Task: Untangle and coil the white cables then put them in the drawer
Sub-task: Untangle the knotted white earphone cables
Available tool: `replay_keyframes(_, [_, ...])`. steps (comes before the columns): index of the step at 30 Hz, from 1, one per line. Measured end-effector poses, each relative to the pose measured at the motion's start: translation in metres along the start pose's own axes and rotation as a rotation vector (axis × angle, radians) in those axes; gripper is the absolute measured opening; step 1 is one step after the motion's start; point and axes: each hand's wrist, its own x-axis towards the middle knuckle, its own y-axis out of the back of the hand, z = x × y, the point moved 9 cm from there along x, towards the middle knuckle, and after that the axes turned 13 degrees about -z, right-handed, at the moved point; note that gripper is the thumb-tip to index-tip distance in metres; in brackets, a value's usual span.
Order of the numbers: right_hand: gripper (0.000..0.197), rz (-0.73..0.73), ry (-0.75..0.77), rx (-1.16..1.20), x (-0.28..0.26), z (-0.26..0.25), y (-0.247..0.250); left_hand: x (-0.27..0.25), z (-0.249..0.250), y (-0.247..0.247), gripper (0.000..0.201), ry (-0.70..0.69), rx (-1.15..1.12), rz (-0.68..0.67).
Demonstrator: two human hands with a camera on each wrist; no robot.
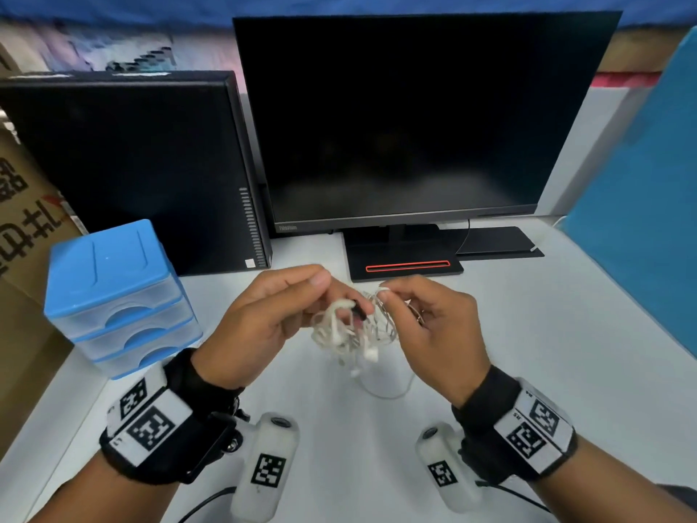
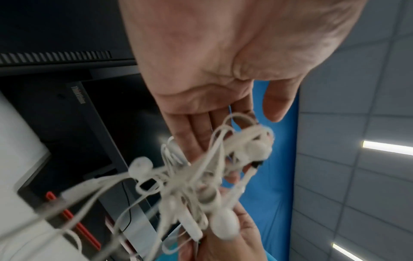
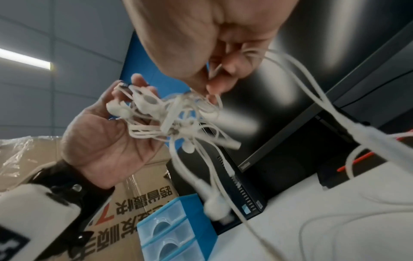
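Observation:
A knotted bundle of white earphone cables [image 1: 352, 328] hangs above the white desk [image 1: 528, 352] between both hands. My left hand [image 1: 264, 318] holds one side of the tangle, fingers curled round strands and earbuds [image 2: 223, 155]. My right hand [image 1: 433, 322] pinches a strand at the top right of the bundle [image 3: 178, 113]. Loose cable ends and an earbud [image 1: 371, 354] dangle down, and one loop [image 1: 388, 390] lies on the desk. The blue three-drawer box [image 1: 120, 296] stands at the left with all drawers closed, also seen low in the right wrist view as the drawer box [image 3: 176, 229].
A dark monitor [image 1: 415, 118] on its stand [image 1: 405, 264] is right behind the hands. A black computer case [image 1: 132, 168] stands behind the drawer box. Cardboard boxes [image 1: 26, 228] are at the left, a blue panel [image 1: 648, 220] at the right.

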Motion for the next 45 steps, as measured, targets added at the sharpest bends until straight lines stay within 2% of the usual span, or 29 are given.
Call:
replay_keyframes(3, [0.007,0.025,0.063,0.031,-0.001,-0.009,0.003,-0.002,-0.011,0.013,0.019,0.111,0.077,0.16])
replay_keyframes(6, [0.01,0.022,0.12,0.023,-0.004,-0.018,0.002,-0.002,-0.024,0.015,0.01,0.186,0.149,0.205])
replay_keyframes(9, [0.013,-0.009,0.154,0.034,-0.005,-0.023,-0.002,-0.003,-0.03,0.017,0.01,0.179,0.19,0.238])
replay_keyframes(13, [0.013,-0.069,0.154,0.044,-0.006,-0.023,-0.009,-0.001,-0.034,0.013,0.016,0.161,0.214,0.191])
replay_keyframes(16, [0.009,-0.106,0.167,0.009,-0.003,-0.024,-0.01,-0.001,-0.034,0.015,0.002,0.149,0.247,0.228])
replay_keyframes(19, [0.006,-0.156,0.168,-0.009,0.002,-0.026,-0.009,-0.003,-0.036,0.026,0.008,0.159,0.227,0.325])
replay_keyframes(21, [0.006,-0.306,0.115,-0.075,0.005,-0.022,-0.015,-0.008,-0.039,0.043,0.017,0.176,0.176,0.454])
replay_keyframes(23, [0.007,-0.605,0.006,-0.288,0.0,-0.001,-0.034,-0.014,-0.04,0.058,0.019,0.182,0.108,0.548])
replay_keyframes(25, [0.01,-0.869,-0.149,-0.421,-0.011,0.028,-0.045,-0.015,-0.043,0.064,0.018,0.184,0.07,0.563])
replay_keyframes(28, [0.03,-1.004,-0.341,-0.345,-0.017,0.056,-0.041,-0.01,-0.048,0.053,0.016,0.181,0.1,0.509])
replay_keyframes(30, [0.045,-0.932,-0.37,-0.22,-0.009,0.054,-0.032,-0.008,-0.05,0.042,0.016,0.157,0.13,0.487])
replay_keyframes(31, [0.048,-0.82,-0.355,-0.139,-0.001,0.05,-0.025,-0.007,-0.049,0.038,0.016,0.142,0.156,0.478])
replay_keyframes(33, [0.04,-0.524,-0.294,0.026,0.015,0.035,-0.006,-0.005,-0.047,0.032,0.013,0.123,0.219,0.447])
replay_keyframes(34, [0.033,-0.43,-0.274,0.076,0.018,0.029,-0.002,-0.004,-0.046,0.027,0.011,0.115,0.245,0.423])
replay_keyframes(35, [0.029,-0.408,-0.26,0.091,0.019,0.024,-0.004,-0.003,-0.045,0.022,0.01,0.105,0.269,0.393])
replay_keyframes(38, [0.013,-0.527,-0.246,0.055,0.011,0.017,-0.027,0.0,-0.043,0.007,0.008,0.095,0.33,0.304])
replay_keyframes(39, [0.011,-0.505,-0.237,0.039,0.011,0.018,-0.026,0.0,-0.044,0.004,0.009,0.107,0.347,0.292])
replay_keyframes(41, [0.016,-0.35,-0.231,0.006,0.018,0.027,-0.006,-0.001,-0.047,0.007,0.011,0.13,0.432,0.296])
replay_keyframes(45, [0.017,-0.039,-0.268,-0.012,0.03,0.046,0.048,-0.002,-0.046,0.022,0.009,0.14,0.797,0.329])
